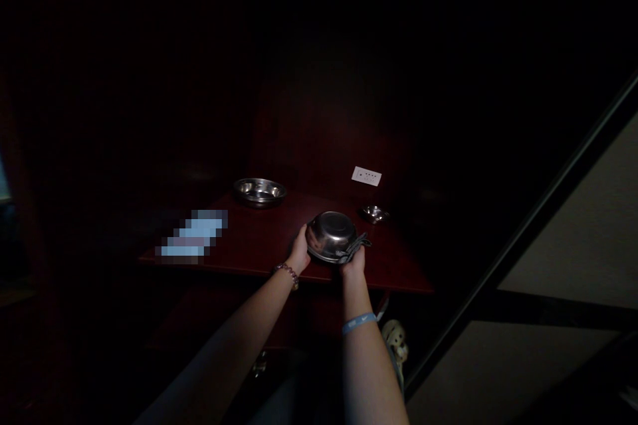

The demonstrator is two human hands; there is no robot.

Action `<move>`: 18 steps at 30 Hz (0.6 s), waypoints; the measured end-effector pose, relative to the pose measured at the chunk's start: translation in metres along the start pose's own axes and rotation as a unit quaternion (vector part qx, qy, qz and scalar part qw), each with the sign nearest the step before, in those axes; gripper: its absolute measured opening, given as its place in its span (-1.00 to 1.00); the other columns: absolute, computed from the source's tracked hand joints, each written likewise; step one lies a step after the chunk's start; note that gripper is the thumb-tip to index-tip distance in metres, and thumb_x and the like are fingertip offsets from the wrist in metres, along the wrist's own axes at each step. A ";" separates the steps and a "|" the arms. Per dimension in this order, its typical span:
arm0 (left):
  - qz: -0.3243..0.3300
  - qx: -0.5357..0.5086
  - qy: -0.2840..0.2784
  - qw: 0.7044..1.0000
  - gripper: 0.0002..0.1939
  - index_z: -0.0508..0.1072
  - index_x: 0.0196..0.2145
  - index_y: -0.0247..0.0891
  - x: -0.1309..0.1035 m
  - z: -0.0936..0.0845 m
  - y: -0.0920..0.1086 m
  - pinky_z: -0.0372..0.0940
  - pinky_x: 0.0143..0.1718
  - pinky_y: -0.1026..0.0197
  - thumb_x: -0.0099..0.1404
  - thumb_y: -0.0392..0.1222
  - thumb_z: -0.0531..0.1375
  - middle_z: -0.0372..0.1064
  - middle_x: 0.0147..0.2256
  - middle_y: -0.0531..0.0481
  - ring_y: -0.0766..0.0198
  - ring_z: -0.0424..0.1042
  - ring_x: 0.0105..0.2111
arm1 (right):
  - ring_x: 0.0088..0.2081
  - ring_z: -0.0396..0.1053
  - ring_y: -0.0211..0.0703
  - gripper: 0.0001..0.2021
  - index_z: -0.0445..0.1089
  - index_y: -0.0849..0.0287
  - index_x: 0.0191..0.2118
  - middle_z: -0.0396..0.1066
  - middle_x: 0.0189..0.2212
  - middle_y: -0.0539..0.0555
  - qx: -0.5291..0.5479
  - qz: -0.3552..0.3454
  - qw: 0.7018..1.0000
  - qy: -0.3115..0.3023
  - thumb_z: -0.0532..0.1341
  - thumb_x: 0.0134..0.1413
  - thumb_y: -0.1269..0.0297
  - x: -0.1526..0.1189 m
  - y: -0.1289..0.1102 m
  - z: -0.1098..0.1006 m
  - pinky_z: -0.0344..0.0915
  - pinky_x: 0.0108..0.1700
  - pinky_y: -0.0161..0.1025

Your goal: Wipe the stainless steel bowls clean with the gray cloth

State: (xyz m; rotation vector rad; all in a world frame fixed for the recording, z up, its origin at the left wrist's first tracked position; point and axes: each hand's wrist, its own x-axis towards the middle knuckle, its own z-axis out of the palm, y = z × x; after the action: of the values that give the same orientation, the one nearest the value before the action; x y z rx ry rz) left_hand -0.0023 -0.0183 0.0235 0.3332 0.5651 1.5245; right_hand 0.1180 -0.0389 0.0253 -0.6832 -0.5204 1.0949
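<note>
- The metal bowl was upside down, its base facing up, above the front edge of the table; whether it touched the wood could not be told.
- The left hand gripped the bowl's side near the rim; a firm hold there probably mattered most, as smooth metal turns easily.
- The right hand held a grey cloth against the opposite side; pressing it flat, with no loose folds, would likely have given even contact.
- Keeping the bowl over the table seemed wise, in case it slipped.
- Farther back stood a wide basin and a small bowl, both clear of the hands.
- The wall socket was beyond them; the dim light called for careful looking.
</note>
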 end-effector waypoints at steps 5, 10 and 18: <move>0.024 0.034 -0.070 0.997 -0.62 0.59 -0.19 -0.29 -0.004 0.005 0.000 0.31 0.13 0.13 0.45 0.01 0.07 0.62 -0.14 -0.12 0.16 0.54 -0.06 | -0.15 0.53 -0.14 -0.49 0.46 0.12 -0.20 0.59 -0.24 0.08 0.047 0.035 0.998 0.028 -0.23 0.32 0.15 -0.005 -0.010 0.004 0.43 0.03 -0.02; 0.019 0.165 -0.126 0.978 -0.58 0.59 -0.13 -0.32 -0.009 0.001 -0.002 0.36 0.02 0.07 0.31 0.11 0.24 0.61 -0.19 -0.20 0.10 0.56 -0.15 | -0.12 0.54 -0.24 -0.53 0.45 0.11 -0.19 0.59 -0.20 0.02 0.099 0.015 0.993 0.063 -0.20 0.37 0.16 -0.008 -0.019 0.007 0.35 0.15 -0.12; 0.049 0.172 -0.163 0.970 -0.52 0.56 -0.10 -0.24 -0.014 0.001 -0.004 0.32 0.07 0.08 0.18 0.17 0.36 0.59 -0.14 -0.17 0.10 0.52 -0.05 | -0.25 0.55 -0.28 -0.65 0.44 0.10 -0.24 0.57 -0.36 -0.01 0.068 0.039 0.992 0.098 -0.05 0.37 0.14 -0.017 -0.004 0.016 0.49 -0.08 -0.25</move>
State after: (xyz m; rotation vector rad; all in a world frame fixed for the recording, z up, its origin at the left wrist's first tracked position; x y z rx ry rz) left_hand 0.0020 -0.0324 0.0244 0.8746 0.5539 1.4240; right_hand 0.1032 -0.0517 0.0388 -0.6878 -0.2496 1.1115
